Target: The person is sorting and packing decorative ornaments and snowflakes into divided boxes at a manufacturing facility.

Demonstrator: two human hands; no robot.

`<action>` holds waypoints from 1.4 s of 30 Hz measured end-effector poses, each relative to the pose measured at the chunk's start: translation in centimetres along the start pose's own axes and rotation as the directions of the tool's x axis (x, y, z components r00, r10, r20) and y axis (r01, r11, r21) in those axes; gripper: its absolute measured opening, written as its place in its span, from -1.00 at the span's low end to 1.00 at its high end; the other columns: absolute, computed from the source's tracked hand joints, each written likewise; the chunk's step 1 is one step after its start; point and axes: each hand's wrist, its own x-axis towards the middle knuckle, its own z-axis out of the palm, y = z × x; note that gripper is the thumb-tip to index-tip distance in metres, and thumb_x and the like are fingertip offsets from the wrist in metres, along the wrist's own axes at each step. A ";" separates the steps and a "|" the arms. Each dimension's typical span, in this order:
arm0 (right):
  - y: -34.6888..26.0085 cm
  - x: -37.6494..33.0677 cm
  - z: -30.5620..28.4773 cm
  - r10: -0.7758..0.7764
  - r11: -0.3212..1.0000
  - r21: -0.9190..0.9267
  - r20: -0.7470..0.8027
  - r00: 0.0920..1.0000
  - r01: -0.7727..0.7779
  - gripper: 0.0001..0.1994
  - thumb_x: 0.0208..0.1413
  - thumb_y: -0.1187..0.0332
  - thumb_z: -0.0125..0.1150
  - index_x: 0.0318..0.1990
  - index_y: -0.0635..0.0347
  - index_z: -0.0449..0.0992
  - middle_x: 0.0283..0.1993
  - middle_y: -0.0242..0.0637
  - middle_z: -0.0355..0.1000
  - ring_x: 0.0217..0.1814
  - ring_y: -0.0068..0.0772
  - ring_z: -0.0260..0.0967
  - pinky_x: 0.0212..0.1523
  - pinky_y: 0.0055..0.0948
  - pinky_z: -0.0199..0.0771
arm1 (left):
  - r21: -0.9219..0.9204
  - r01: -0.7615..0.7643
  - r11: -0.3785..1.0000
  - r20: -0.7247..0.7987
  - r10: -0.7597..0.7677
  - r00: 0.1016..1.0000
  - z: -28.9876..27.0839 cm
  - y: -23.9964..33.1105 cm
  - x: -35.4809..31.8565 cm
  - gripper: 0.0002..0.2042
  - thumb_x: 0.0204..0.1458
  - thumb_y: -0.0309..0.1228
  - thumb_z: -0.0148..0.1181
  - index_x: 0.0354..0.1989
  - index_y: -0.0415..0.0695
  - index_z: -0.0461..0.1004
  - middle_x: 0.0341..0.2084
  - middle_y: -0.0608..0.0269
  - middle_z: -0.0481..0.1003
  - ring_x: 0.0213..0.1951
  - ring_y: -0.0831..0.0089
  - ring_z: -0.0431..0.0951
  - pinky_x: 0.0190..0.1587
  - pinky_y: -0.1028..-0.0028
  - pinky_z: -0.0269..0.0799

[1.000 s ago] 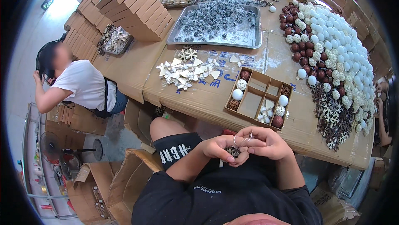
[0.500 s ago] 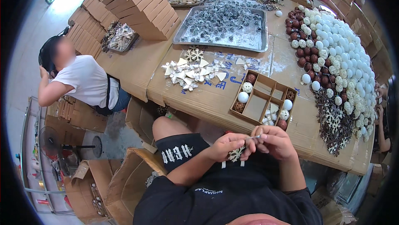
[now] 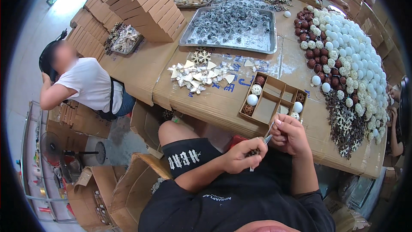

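Note:
Both my hands are close together below the near edge of the table. My left hand (image 3: 246, 155) is closed around a snowflake ornament, mostly hidden by the fingers; only a small brown bit shows. Silvery strings (image 3: 268, 138) run up from it to my right hand (image 3: 292, 135), whose thumb and fingers pinch their upper ends. Just beyond my right hand sits a divided cardboard box (image 3: 262, 112). Its left cells hold a brown ball (image 3: 260, 80), a white woven ball (image 3: 256, 89), a white ball (image 3: 252, 99) and a brown twig ball (image 3: 248, 110). More balls lie along its right side.
White star-like ornaments (image 3: 197, 77) lie left of the box, with wooden snowflakes (image 3: 201, 56) behind. Beyond stands a metal tray (image 3: 274, 45) of small dark balls. Heaped balls (image 3: 356, 56) cover the right. Stacked boxes (image 3: 150, 11) rise at left, near a seated person (image 3: 92, 82).
My right hand has moved up and away from my left, drawing the strings between them. My left hand has turned, and the snowflake's white face no longer shows.

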 end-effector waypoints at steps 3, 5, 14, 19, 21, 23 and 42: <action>0.6 -0.9 1.4 -0.371 0.805 -0.498 0.003 0.929 0.323 -0.86 0.34 0.36 0.09 -0.25 0.23 0.42 -0.40 -0.41 0.37 -0.56 -0.67 0.17 -0.57 -0.65 0.17 | -0.364 -0.059 0.930 -0.266 -0.043 0.963 -0.5 -0.2 0.7 -0.84 0.35 -0.31 -0.18 -0.22 -0.12 0.24 -0.25 0.08 0.35 -0.38 0.48 0.34 -0.38 0.48 0.36; 1.5 -1.4 4.1 -0.455 0.476 -0.792 0.150 0.878 0.382 -0.89 0.18 0.50 0.25 -0.18 0.28 0.46 -0.32 -0.25 0.48 -0.28 -0.40 0.53 -0.28 -0.40 0.51 | -0.349 -0.175 0.921 -0.486 -0.018 0.874 -0.4 -1.0 1.9 -0.82 0.35 -0.28 -0.20 -0.19 -0.12 0.23 -0.23 0.04 0.35 -0.30 0.48 0.36 -0.32 0.46 0.39; 4.0 -0.3 3.3 -0.546 -0.147 -0.877 0.458 0.701 0.458 -0.68 -0.13 0.43 0.49 -0.21 0.18 0.49 -0.25 -0.20 0.42 -0.20 -0.11 0.45 -0.23 -0.24 0.51 | -0.438 -0.383 0.813 -0.575 0.074 0.815 0.1 -2.4 3.4 -0.61 0.44 -0.04 -0.24 -0.26 -0.13 0.24 -0.26 0.13 0.36 -0.20 0.42 0.37 0.01 0.39 0.35; 3.2 -0.1 4.0 -0.596 -0.155 -0.886 0.436 0.674 0.437 -0.65 -0.14 0.46 0.46 -0.16 0.20 0.49 -0.21 -0.19 0.43 -0.22 -0.05 0.41 -0.24 -0.19 0.47 | -0.323 -0.384 0.865 -0.650 0.092 0.755 0.5 -1.4 4.3 -0.65 0.46 -0.09 -0.27 -0.24 -0.12 0.23 -0.26 0.16 0.36 -0.18 0.41 0.39 0.02 0.38 0.36; 2.6 0.2 3.9 -0.589 -0.181 -0.877 0.459 0.665 0.446 -0.61 -0.14 0.42 0.47 -0.12 0.20 0.48 -0.17 -0.19 0.43 -0.21 -0.08 0.41 -0.23 -0.22 0.47 | -0.388 -0.358 0.849 -0.675 0.003 0.737 0.5 -1.5 4.5 -0.65 0.46 -0.07 -0.29 -0.26 -0.08 0.21 -0.25 0.18 0.36 -0.18 0.41 0.38 0.02 0.37 0.36; 2.8 0.4 3.4 -0.582 -0.203 -0.879 0.463 0.668 0.432 -0.61 -0.13 0.40 0.47 -0.11 0.20 0.48 -0.16 -0.19 0.44 -0.21 -0.09 0.41 -0.23 -0.23 0.47 | -0.441 -0.388 0.809 -0.674 -0.013 0.739 0.7 -1.6 4.6 -0.66 0.45 -0.05 -0.28 -0.26 -0.03 0.20 -0.23 0.21 0.35 -0.17 0.43 0.38 0.00 0.37 0.37; -7.3 7.8 -3.9 -0.686 -0.142 -0.987 0.042 0.726 -0.078 -0.76 0.17 0.28 0.26 -0.16 0.28 0.65 -0.22 0.06 0.58 -0.15 0.06 0.56 -0.10 -0.14 0.54 | 0.844 0.134 0.520 -0.386 0.414 0.824 -7.0 -1.5 5.5 -0.65 0.02 -0.33 0.39 -0.07 -0.17 0.43 -0.13 0.05 0.41 -0.11 0.14 0.44 -0.02 0.27 0.41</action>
